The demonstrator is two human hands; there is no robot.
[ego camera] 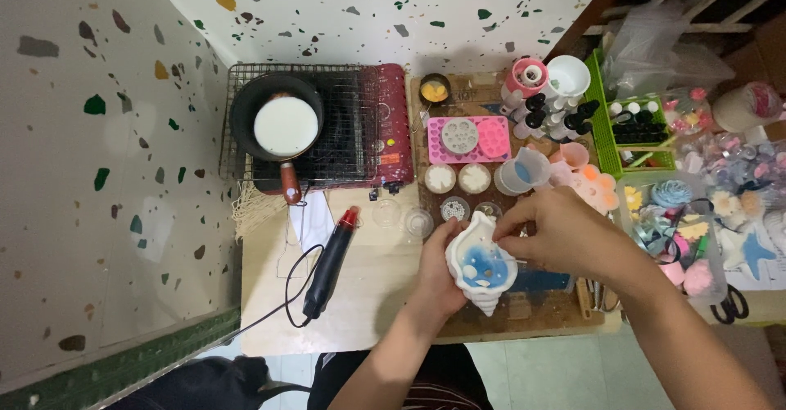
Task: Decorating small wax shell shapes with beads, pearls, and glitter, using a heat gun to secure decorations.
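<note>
fingers [449,238] of my left hand [438,283] wrap the shell dish [481,264], held over the table [368,295]; my right hand [565,234] pinches a thin stick [524,259] at its rim.

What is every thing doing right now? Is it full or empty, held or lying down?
Shell-shaped dish: held up, blue filling with small pieces inside.
Left hand: cupping the dish from below.
Right hand: fingers pinched at the dish's rim.
Black pan: on the wire rack, full of white liquid.
Heat gun: lying flat on the table, untouched.
Measuring cup: upright, a little blue inside.
Pink mould: lying flat.
</note>
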